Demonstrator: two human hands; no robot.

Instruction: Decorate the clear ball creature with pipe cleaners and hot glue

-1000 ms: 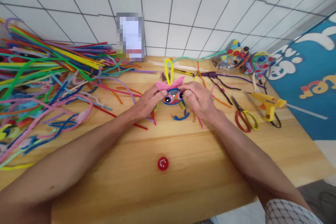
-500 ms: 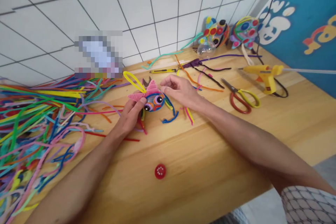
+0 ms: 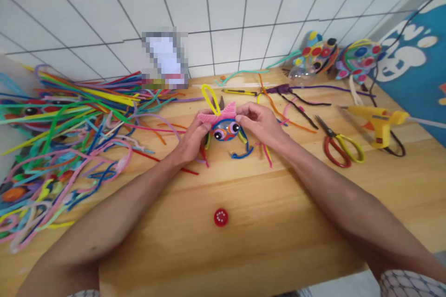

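A small round pipe-cleaner ornament (image 3: 226,131) with googly eyes, a blue rim, pink ears and a yellow loop on top is between my hands, above the table. My left hand (image 3: 192,141) grips its left side, the thumb beside the left pink ear (image 3: 208,118). On the other side, my right hand (image 3: 259,123) has thumb and fingertips closed at the edge of the right pink ear (image 3: 229,110). Just below the ornament lies a curled blue pipe cleaner piece (image 3: 242,154). Pliers (image 3: 222,102) are partly hidden behind it.
Heaped pipe cleaners (image 3: 87,125) cover the left side. Scissors (image 3: 339,146) and a yellow glue gun (image 3: 378,123) lie at right. A yellow craft knife (image 3: 240,92) is behind. Two decorated balls (image 3: 360,61) stand by the wall; a red button-like disc (image 3: 220,217) lies in front.
The view has swung left, so everything sits further right in it. My right hand has closed in on the ornament's right ear. My left hand keeps its hold.
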